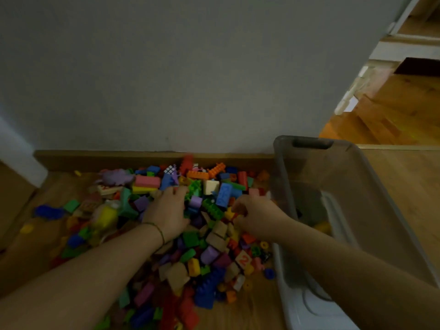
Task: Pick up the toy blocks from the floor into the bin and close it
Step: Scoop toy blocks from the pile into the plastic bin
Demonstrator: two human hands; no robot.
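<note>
A big heap of coloured toy blocks [209,236] covers the wooden floor against the wall. My left hand [167,211] lies on the heap's middle, its fingers curled round blocks near a green piece [194,189]. To its right, my right hand [252,216] has its fingers curled over blocks, a yellow one [229,213] at the fingertips. A clear plastic bin [371,194] stands open on the right, touching the heap. A yellow block [322,226] lies inside it. No lid is recognisable.
A grey wall [190,79] and wooden skirting board [119,158] close off the far side. A purple toy animal [117,177] and a yellow toy figure [106,216] lie among the blocks at left. A doorway [390,103] at upper right shows more wooden floor.
</note>
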